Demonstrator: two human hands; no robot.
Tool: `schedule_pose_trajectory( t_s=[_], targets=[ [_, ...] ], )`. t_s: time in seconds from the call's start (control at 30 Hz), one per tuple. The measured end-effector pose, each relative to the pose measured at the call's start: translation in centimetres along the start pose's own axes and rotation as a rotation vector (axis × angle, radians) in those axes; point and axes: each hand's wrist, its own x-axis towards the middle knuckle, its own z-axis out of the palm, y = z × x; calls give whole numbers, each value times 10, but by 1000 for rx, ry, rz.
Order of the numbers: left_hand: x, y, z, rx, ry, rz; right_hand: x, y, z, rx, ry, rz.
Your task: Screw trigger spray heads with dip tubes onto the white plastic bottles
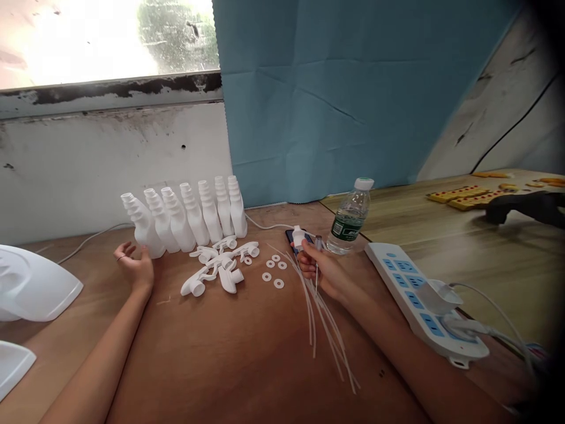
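My left hand (136, 270) is beside the leftmost white spray bottle (148, 229), its fingers loosely bent and apart with nothing in them. My right hand (320, 266) is closed around a small white plastic piece (298, 237) that sticks up past the thumb. A thin tool with a metal shaft (316, 281) also shows at these fingers; its kind is unclear. Several white trigger spray heads (220, 264) lie in a pile between my hands. White ring washers (278, 284) are scattered right of the pile. Thin white tubes (327, 323) lie below my right hand.
A dark phone (290, 237) lies partly behind my right hand. A water bottle (351, 218) stands beyond it. At right is a power strip (419, 300) with plugs and cables. White plastic shells (35, 284) are at far left, and yellow trays (459, 193) at far right.
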Motion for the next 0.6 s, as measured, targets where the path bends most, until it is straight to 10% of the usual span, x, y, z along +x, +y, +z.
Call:
schedule_pose_trajectory(
  t_s=[0.13, 0.3, 0.5, 0.6],
  targets=[
    [-35, 23, -7, -60, 51, 202, 3, 5, -1, -136, 76, -117],
    [-122, 75, -11, -442, -279, 401, 8, 7, -4, -403, 162, -384],
    [-189, 114, -19, -745, -1178, -77, -7, 9, 1, -900, 15, -664],
    [-189, 114, -15, -911, -1318, -215, -22, 20, 12, -1203, -248, -889]
  ],
)
